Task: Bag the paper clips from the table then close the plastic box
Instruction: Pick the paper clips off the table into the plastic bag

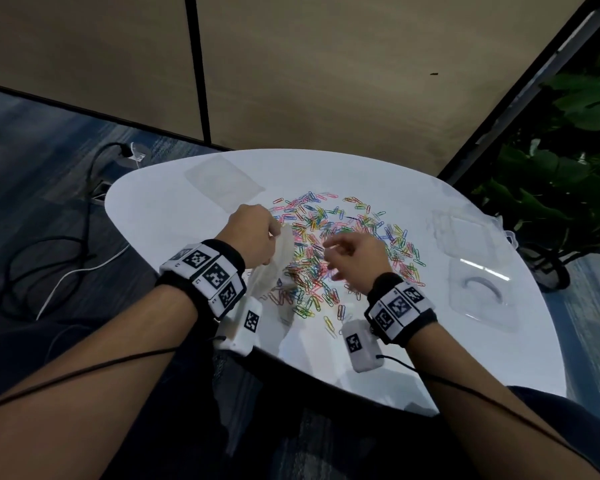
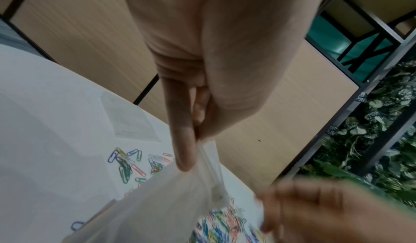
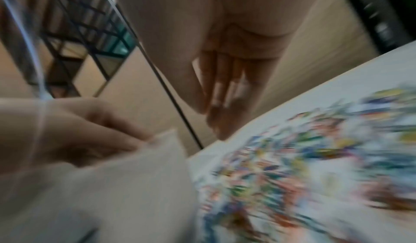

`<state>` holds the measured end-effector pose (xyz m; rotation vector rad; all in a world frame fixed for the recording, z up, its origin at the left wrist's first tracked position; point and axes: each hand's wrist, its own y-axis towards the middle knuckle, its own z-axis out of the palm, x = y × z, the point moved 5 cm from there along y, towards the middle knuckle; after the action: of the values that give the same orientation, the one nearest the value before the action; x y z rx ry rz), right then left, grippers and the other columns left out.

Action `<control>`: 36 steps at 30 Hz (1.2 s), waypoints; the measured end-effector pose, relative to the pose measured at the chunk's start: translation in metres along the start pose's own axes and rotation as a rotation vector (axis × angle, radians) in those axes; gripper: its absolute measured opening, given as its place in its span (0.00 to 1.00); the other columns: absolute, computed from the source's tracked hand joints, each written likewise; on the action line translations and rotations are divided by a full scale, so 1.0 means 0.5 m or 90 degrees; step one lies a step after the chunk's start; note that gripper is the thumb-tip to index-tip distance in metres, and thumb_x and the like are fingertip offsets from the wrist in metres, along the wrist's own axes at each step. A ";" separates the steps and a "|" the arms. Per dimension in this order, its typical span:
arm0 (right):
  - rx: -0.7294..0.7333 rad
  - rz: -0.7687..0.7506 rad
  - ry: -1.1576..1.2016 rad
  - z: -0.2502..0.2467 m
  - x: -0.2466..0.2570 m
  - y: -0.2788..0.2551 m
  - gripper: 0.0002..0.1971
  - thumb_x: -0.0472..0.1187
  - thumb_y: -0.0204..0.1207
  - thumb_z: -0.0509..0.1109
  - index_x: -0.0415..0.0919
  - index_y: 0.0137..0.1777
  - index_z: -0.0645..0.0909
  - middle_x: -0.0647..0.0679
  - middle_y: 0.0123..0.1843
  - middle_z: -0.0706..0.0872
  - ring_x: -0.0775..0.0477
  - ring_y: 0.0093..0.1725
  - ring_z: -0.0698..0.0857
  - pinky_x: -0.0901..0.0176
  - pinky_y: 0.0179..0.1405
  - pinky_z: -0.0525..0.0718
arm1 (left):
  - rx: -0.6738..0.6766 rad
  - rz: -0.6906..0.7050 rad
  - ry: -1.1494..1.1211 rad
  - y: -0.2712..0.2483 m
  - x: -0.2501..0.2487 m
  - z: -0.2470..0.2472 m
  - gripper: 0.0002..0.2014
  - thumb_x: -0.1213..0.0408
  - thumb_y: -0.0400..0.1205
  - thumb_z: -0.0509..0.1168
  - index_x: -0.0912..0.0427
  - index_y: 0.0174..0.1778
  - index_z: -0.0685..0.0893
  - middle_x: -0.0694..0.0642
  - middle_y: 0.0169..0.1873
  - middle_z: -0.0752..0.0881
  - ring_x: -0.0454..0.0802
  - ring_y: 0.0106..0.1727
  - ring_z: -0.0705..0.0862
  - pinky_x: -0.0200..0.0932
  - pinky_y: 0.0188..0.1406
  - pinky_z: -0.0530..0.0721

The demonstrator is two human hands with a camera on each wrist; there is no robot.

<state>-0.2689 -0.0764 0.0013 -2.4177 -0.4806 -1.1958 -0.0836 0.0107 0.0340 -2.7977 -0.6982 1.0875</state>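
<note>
Nearest us, on the white counter (image 1: 194,341), our left hand (image 1: 253,237) pinches the top edge of a clear plastic bag (image 1: 274,268). Just right of it, our right hand (image 1: 355,258) hovers with loose, empty fingers above the colourful paper clips (image 1: 343,230). Farther right lies the open plastic box (image 1: 478,271).

No words, brands or numbers can be read. The only signs are black-and-white square code markers on the wristbands (image 1: 208,273) and on the small white boxes (image 1: 361,344) below them.
</note>
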 end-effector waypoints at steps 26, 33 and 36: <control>0.048 -0.133 -0.565 0.136 -0.156 0.082 0.14 0.29 0.78 0.66 0.40 0.61 0.84 0.40 0.57 0.84 0.38 0.55 0.84 0.49 0.53 0.86 | 0.021 0.002 0.049 0.000 0.035 -0.031 0.13 0.74 0.81 0.64 0.64 0.58 0.90 0.61 0.58 0.90 0.58 0.43 0.93 0.50 0.49 0.93; -0.049 0.090 -0.244 0.029 -0.152 0.083 0.02 0.35 0.73 0.77 0.39 0.43 0.92 0.47 0.39 0.91 0.49 0.41 0.89 0.60 0.47 0.87 | 0.038 -0.001 0.056 0.004 0.023 -0.017 0.17 0.76 0.80 0.65 0.62 0.62 0.89 0.61 0.60 0.89 0.59 0.48 0.92 0.52 0.52 0.93; -0.046 0.139 -0.013 -0.004 -0.110 0.069 0.04 0.34 0.71 0.80 0.40 0.45 0.91 0.44 0.42 0.93 0.46 0.41 0.92 0.54 0.49 0.91 | 0.041 0.004 0.061 0.006 0.011 -0.008 0.17 0.75 0.80 0.66 0.62 0.63 0.89 0.61 0.60 0.89 0.59 0.48 0.92 0.52 0.52 0.93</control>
<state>-0.2856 -0.1142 -0.0488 -2.4705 -0.1761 -1.1120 -0.0761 0.0107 0.0329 -2.7782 -0.6332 0.9510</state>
